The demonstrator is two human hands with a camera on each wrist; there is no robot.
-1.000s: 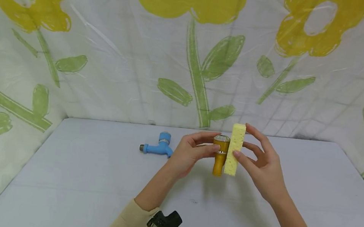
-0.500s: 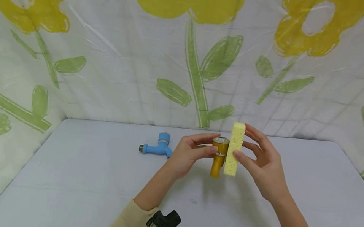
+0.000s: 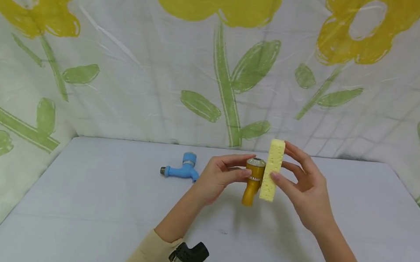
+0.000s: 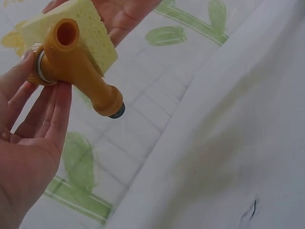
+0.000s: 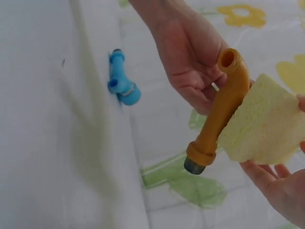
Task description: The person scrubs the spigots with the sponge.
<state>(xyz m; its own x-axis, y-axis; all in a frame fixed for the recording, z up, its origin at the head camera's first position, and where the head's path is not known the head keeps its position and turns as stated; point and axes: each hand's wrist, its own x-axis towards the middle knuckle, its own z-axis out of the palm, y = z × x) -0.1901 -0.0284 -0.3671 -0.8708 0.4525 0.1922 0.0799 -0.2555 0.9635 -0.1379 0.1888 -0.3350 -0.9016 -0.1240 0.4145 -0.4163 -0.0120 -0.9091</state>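
Note:
An orange-yellow faucet (image 3: 252,185) with a silvery cap is held up above the table by my left hand (image 3: 217,178), thumb and fingers pinching its knob end. In the left wrist view the faucet's open spout (image 4: 67,36) faces the camera, and its dark threaded inlet points away. My right hand (image 3: 307,194) grips a pale yellow sponge (image 3: 272,170) on edge between thumb and fingers. The sponge lies against the faucet's side, as the right wrist view also shows with the sponge (image 5: 262,124) behind the faucet body (image 5: 221,109).
A blue faucet (image 3: 185,170) lies on the white table (image 3: 104,205), left of my left hand near the back edge. Behind the table hangs a white sheet (image 3: 127,93) painted with yellow flowers and green leaves. Black wrist cameras (image 3: 193,255) sit on both sleeves.
The orange-yellow faucet has tilted slightly in my left hand, its lower end shifting left. My right hand and the sponge have moved a little up and to the right since half a second ago.

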